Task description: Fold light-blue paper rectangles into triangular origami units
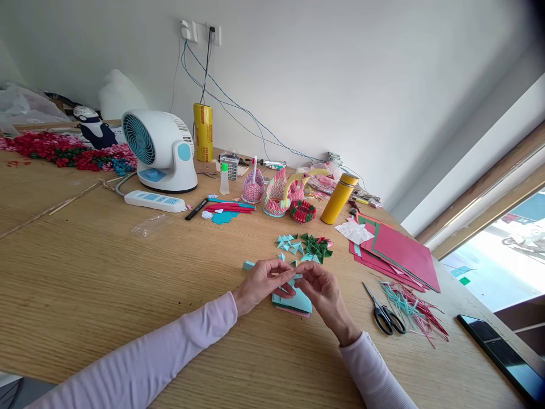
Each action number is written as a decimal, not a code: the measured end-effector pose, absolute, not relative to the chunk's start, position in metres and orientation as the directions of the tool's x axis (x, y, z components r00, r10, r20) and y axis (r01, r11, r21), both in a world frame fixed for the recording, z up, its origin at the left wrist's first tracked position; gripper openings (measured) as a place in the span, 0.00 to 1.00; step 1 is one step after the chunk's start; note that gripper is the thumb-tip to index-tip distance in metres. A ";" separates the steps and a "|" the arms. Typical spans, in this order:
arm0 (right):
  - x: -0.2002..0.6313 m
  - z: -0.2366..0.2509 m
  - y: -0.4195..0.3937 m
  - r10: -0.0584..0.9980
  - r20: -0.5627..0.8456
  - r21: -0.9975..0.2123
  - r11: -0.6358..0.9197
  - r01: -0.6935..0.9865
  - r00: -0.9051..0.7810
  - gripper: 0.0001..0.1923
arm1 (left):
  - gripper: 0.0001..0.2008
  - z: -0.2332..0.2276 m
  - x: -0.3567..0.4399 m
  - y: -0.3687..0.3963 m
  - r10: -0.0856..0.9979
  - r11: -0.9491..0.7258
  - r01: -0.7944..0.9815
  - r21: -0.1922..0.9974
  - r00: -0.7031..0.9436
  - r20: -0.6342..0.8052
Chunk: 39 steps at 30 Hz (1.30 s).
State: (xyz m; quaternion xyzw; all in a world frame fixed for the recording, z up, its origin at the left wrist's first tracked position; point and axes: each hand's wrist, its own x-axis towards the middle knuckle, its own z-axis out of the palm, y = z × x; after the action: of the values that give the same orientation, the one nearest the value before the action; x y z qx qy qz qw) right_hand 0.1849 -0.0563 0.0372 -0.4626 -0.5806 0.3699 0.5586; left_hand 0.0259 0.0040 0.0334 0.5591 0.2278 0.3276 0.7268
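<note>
Between my left hand (269, 279) and my right hand (319, 284) is a small piece of light-blue paper (297, 276). The fingers of both hands pinch it, and they cover most of its shape. Right below lies a stack of light-blue paper (301, 302), with a pink edge showing underneath. A light-blue paper strip (247, 265) sticks out behind my left hand. Just beyond my fingertips are several folded light-blue paper triangles (289, 244) and a pile of dark-green ones (315, 246).
Black-handled scissors (384, 318) lie right of my hands, beside paper offcuts (411, 307) and a phone (502, 352). Coloured sheets (404, 253) and a yellow bottle (339, 199) stand farther right. Behind are folded-paper figures (276, 196), a fan (164, 150) and a power strip (155, 201).
</note>
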 end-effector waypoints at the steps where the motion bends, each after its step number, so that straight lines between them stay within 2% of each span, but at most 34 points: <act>1: 0.184 0.037 -0.056 0.949 0.305 -0.948 0.295 0.122 0.079 0.11 | 0.19 0.033 0.026 0.004 0.734 0.156 -0.221 0.963 0.678 0.037; 4: 0.182 0.038 -0.057 0.944 0.297 -0.953 0.283 0.105 0.147 0.16 | 0.18 0.034 0.026 0.004 0.744 0.136 -0.221 0.966 0.666 0.048; 11: 0.185 0.036 -0.058 0.956 0.264 -0.963 0.269 -0.025 0.125 0.14 | 0.18 0.037 0.026 0.002 0.766 0.009 -0.200 0.980 0.631 0.121; 16: 0.181 0.041 -0.058 0.958 0.267 -0.963 0.260 0.076 0.108 0.15 | 0.18 0.037 0.026 0.000 0.761 -0.061 -0.157 0.986 0.632 0.147; 18: 0.181 0.040 -0.057 0.961 0.262 -0.964 0.255 0.081 0.092 0.15 | 0.17 0.037 0.026 0.000 0.757 -0.066 -0.156 0.986 0.635 0.151; 25: 0.195 0.037 -0.056 0.984 0.180 -0.980 0.179 -0.083 -0.008 0.16 | 0.18 0.035 0.026 0.005 0.740 0.028 -0.167 0.986 0.666 0.092; 29: 0.200 0.045 -0.058 0.960 0.279 -0.955 0.281 0.094 -0.037 0.13 | 0.19 0.035 0.026 0.007 0.753 0.029 -0.189 0.982 0.650 0.103; 33: 0.201 0.048 -0.051 0.899 0.433 -0.799 0.418 0.433 -0.069 0.09 | 0.20 0.037 0.029 0.016 0.740 0.017 -0.193 0.981 0.662 0.117; 35: 0.203 0.049 -0.043 0.873 0.485 -0.723 0.430 0.541 -0.047 0.08 | 0.21 0.041 0.032 0.023 0.737 0.023 -0.201 0.979 0.666 0.119; 39: 0.209 0.062 -0.025 0.841 0.542 -0.632 0.415 0.654 -0.010 0.07 | 0.23 0.057 0.037 0.041 0.738 0.044 -0.213 0.976 0.665 0.112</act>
State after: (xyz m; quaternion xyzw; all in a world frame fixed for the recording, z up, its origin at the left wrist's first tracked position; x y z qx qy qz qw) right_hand 0.2089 -0.0251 0.0621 -0.5311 -0.7036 0.1011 0.4612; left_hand 0.0375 0.0407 0.0567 0.5989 0.2192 0.3454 0.6885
